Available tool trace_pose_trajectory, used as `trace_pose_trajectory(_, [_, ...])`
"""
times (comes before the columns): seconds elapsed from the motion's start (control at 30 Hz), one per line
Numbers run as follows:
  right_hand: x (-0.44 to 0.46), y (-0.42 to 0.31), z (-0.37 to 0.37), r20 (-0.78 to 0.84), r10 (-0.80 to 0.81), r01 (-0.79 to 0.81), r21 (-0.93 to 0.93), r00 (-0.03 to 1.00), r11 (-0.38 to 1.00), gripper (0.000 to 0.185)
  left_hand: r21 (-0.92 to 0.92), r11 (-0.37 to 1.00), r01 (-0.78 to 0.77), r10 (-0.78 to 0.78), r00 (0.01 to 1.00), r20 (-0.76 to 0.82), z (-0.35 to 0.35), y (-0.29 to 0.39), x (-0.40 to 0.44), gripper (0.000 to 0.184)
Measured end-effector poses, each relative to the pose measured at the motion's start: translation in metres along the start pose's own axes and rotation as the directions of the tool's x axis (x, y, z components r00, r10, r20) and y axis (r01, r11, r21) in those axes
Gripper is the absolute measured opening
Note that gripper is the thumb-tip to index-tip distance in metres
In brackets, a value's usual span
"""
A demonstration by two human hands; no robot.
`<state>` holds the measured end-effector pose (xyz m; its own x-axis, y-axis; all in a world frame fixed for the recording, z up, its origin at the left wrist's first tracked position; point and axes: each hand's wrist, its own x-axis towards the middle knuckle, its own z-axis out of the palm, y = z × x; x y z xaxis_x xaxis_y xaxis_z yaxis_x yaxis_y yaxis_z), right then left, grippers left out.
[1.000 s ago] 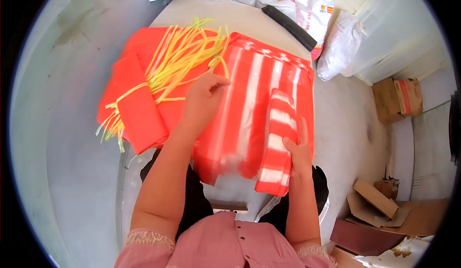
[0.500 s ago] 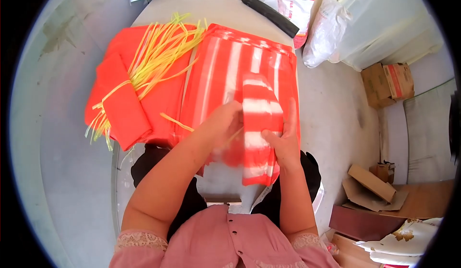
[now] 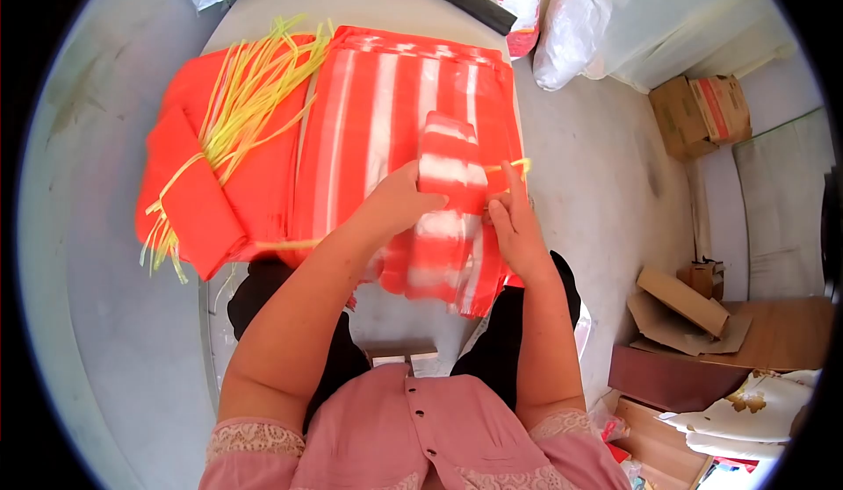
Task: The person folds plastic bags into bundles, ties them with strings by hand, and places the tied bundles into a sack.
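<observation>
A folded red-and-white striped bundle [image 3: 450,169] stands out above a stack of striped plastic sheets [image 3: 360,104]. My left hand [image 3: 395,202] grips the bundle's left side, thumb across its front. At its right side my right hand [image 3: 516,226] pinches a yellow strip [image 3: 518,167] that comes out from behind the bundle. Another length of yellow strip shows by my left forearm. Left of the stack, many yellow strips [image 3: 255,95] lie over red sheets, tied around a folded red bundle [image 3: 204,205].
A black roll [image 3: 458,0] lies at the table's far edge, with white bags [image 3: 575,25] behind and beside it. Cardboard boxes [image 3: 700,114] stand on the floor at the right. Opened cardboard [image 3: 689,310] rests on a brown surface at lower right.
My left hand took a yellow strip from the pile and brought it to the striped bundle. The strip now emerges on the right, at my right hand. The view has shifted rightward.
</observation>
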<state>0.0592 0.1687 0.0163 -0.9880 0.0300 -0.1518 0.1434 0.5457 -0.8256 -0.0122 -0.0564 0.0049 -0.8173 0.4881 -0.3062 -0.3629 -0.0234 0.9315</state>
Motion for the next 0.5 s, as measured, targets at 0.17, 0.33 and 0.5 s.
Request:
trace_pose_trajectory(0.17, [-0.012, 0.015, -0.017, -0.118, -0.259, 0.178, -0.462, 0.959, 0.869, 0.039, 0.565, 0.825, 0.027, 0.089, 0.980, -0.178, 0.006, 0.000, 0.007, 0.055])
trace_pose_trajectory(0.33, [-0.029, 0.009, -0.034, -0.080, -0.114, 0.025, -0.701, 0.990, 0.712, 0.013, 0.791, 0.605, 0.090, 0.112, 0.974, -0.196, 0.008, 0.002, 0.005, 0.069])
trace_pose_trajectory(0.5, [-0.052, -0.002, -0.051, -0.109, -0.195, 0.072, -0.672, 0.975, 0.737, 0.013, 0.856, 0.509, 0.092, 0.116, 0.978, -0.174, 0.015, 0.009, 0.001, 0.076])
